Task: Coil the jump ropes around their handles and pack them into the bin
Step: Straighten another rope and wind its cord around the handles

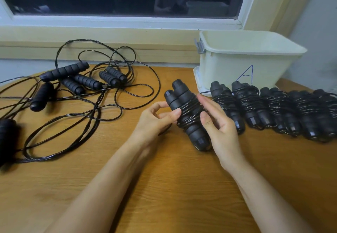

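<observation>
Head view: both hands hold one coiled jump rope (187,117) just above the bench (164,187), between the loose ropes and the finished row. The left hand (156,119) pinches the cord wraps with thumb and curled fingers (175,113). The right hand (220,126) curls round the bundle's other side.

The bundle is probably light, and the ribbed foam handles should give good purchase. The thin glossy cord looks springy and slick, so the wraps may slacken if let go. A grasp across the wraps at mid-length should keep them tight.

The bin (246,64) stands open just behind, its inside hidden. Several coiled bundles (273,108) lie side by side before it, the nearest just beside the right hand. The loose ropes (91,90) sprawl at the left, well apart. Nothing appears to block the lift to the bin.
</observation>
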